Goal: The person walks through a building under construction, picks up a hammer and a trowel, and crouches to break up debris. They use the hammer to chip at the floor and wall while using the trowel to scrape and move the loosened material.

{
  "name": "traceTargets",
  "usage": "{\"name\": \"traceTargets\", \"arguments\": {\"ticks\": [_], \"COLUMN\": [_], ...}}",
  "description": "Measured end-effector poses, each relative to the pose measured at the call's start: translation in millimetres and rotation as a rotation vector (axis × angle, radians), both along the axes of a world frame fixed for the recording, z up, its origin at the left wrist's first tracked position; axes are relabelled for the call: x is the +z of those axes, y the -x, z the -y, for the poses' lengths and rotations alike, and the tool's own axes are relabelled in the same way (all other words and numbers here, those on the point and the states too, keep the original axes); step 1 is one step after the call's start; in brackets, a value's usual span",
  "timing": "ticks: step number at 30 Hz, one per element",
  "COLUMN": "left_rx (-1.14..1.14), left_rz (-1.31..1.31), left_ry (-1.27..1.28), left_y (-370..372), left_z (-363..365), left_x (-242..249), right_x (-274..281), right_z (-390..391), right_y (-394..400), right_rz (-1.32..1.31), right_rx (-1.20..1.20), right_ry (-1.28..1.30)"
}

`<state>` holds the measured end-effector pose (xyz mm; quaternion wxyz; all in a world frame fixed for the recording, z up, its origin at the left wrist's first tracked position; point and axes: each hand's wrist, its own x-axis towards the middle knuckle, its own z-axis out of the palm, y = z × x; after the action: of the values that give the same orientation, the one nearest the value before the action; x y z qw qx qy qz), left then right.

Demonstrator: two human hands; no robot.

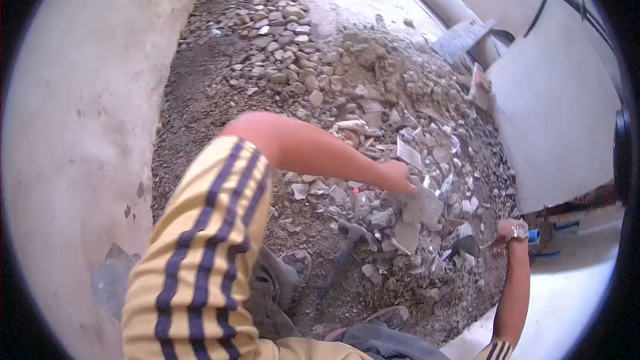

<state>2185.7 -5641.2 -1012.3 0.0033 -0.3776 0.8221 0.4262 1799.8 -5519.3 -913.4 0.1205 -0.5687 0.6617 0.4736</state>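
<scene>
My left hand [399, 177] reaches across the middle of the rubble, its fingers closed at the upper edge of a flat grey piece of broken tile or slab [424, 207]. The fingertips are partly hidden and slightly blurred. At the right, my right hand [508, 228], with a metal watch at the wrist, is closed around the handle of what looks like a trowel [466, 246]. Its dark blade points left, low over the broken pieces. Between my feet and the rubble lies a hammer [353, 230], its handle running toward me.
Rubble [373, 107] stretches away along the floor, with rounded stones [287, 47] at the far left. A pale wall [87, 127] borders the left. On the right are a large white panel [557, 107], a thick pipe [447, 0] and a blue pipe end [534, 235].
</scene>
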Motion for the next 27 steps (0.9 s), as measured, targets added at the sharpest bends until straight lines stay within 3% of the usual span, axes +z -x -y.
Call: {"name": "traceTargets", "arguments": {"ticks": [2, 3, 5, 9, 12, 15, 19, 23, 25, 27], "left_rx": [-0.022, 0.032, 0.040, 0.174, 0.256, 0.200, 0.349, 0.156, 0.252, 0.319], "left_rz": [-0.237, -0.186, -0.336, -0.222, -0.229, -0.299, -0.284, -0.372, -0.364, -0.476], "left_ry": [0.054, 0.085, 0.061, -0.053, -0.083, -0.292, -0.227, -0.040, -0.250, -0.365], "left_y": [16.3, 29.4, 33.8, 30.0, 42.3, 53.4, 47.0, 27.9, -8.8, -42.6], "left_z": [3.9, 2.7, -8.7, -29.4, -40.2, -22.7, -19.0, 17.3, 25.9, 49.6], "left_x": [-22.1, -37.9, -53.6, -32.2, -40.5, -60.4, -34.1, -25.7, 20.9, 28.8], "right_x": [-5.7, -8.2, -13.3, -14.7, -18.4, -18.4, -16.8, -20.7, -27.3, -13.3], "right_z": [0.4, -2.3, -6.5, -5.8, -11.8, -14.3, -16.7, -19.7, -25.6, -25.6], "right_y": [3.7, 6.0, 9.2, 9.4, 12.6, 9.2, 5.4, 7.3, 19.2, 2.8], "right_rz": [-0.013, -0.025, -0.060, -0.136, -0.146, -0.154, -0.162, -0.145, -0.121, -0.119], "right_rx": [0.021, 0.025, 0.037, 0.067, 0.061, 0.072, 0.073, 0.074, 0.078, -0.006], "right_ry": [0.032, 0.047, 0.059, 0.080, 0.099, 0.103, 0.109, 0.129, 0.145, 0.069]}}
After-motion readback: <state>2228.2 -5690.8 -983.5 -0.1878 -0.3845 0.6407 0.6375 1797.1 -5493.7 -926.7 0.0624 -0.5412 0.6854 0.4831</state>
